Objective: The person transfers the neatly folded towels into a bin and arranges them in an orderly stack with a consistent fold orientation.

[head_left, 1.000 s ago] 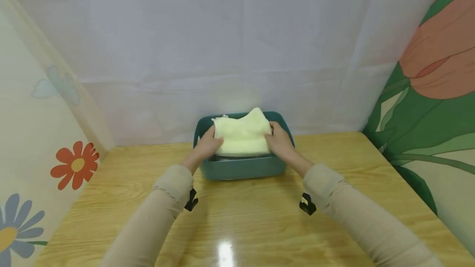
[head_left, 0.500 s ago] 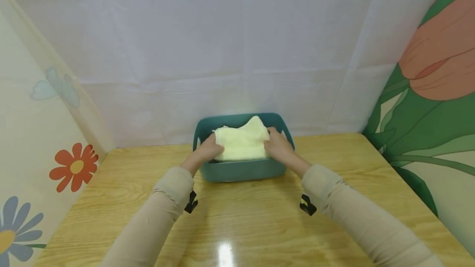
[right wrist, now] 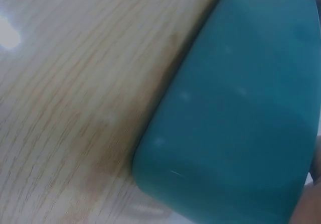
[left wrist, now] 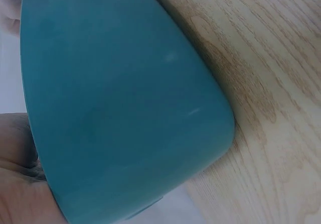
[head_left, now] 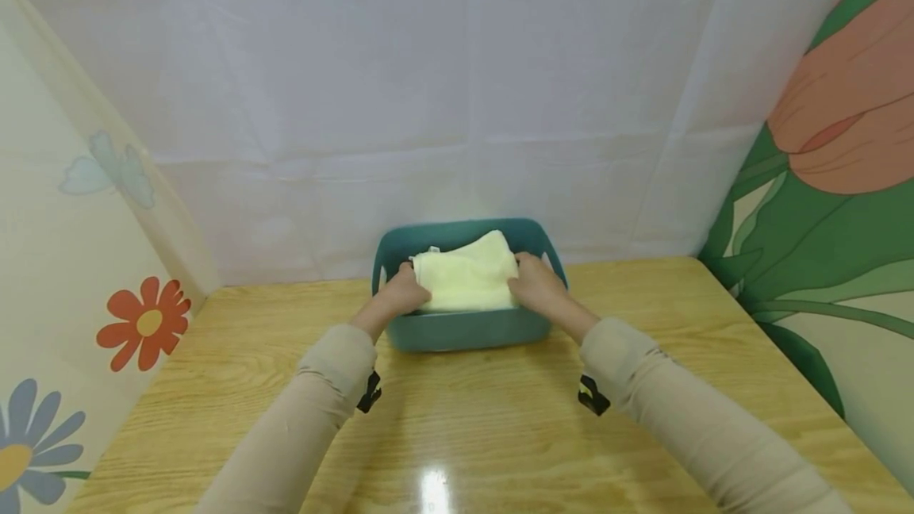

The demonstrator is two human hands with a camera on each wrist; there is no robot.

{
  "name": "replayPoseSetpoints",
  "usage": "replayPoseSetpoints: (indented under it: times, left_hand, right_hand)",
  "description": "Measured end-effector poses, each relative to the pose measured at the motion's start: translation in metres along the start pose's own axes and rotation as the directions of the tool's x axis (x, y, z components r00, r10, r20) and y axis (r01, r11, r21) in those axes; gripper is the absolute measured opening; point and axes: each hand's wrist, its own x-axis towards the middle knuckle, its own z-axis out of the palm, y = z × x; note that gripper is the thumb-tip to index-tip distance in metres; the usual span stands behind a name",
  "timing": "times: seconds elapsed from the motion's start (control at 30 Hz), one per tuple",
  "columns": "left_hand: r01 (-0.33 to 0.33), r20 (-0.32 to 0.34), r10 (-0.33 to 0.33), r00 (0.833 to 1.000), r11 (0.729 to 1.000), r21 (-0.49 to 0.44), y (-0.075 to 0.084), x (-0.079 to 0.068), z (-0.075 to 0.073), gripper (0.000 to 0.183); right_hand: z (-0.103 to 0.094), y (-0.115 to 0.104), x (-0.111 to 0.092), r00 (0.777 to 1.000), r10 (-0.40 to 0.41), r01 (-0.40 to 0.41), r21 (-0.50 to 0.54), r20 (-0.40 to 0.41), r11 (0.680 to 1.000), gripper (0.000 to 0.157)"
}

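A pale yellow folded towel (head_left: 467, 280) lies inside a teal plastic basket (head_left: 467, 331), its back right corner raised in a peak. My left hand (head_left: 403, 292) grips the towel's left edge, thumb on top. At the opposite edge my right hand (head_left: 535, 284) pinches the towel the same way. Both hands reach over the basket's front rim, and their lower fingers are hidden. In the left wrist view the basket's outer wall (left wrist: 125, 103) fills most of the picture, with part of the hand at its rim. The right wrist view shows the basket wall (right wrist: 235, 108) likewise.
The basket stands on a wooden table (head_left: 464, 419) near its back edge, close to a white sheet (head_left: 428, 101) hung behind. Painted panels with a red flower (head_left: 148, 320) on the left and green leaves (head_left: 835, 244) on the right flank the table.
Both hands have lowered the towel from around the basket's rim down into it. The towel's peak has sunk lower, and the basket stays about where it was.
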Motion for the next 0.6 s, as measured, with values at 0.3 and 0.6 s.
replayPoseSetpoints:
  times: [0.3, 0.6]
  left_hand:
    - [-0.043, -0.117, 0.049, 0.992, 0.998, 0.054, -0.004, 0.007, 0.008, 0.084]
    - [-0.097, -0.266, 0.102, 0.959, 0.995, 0.029, -0.006, 0.008, 0.011, 0.072]
  right_hand:
    - [0.002, 0.003, 0.003, 0.999, -0.027, 0.028, 0.044, -0.033, 0.999, 0.052]
    - [0.004, 0.003, 0.001, 0.994, -0.052, 0.058, 0.051, -0.101, 0.997, 0.052]
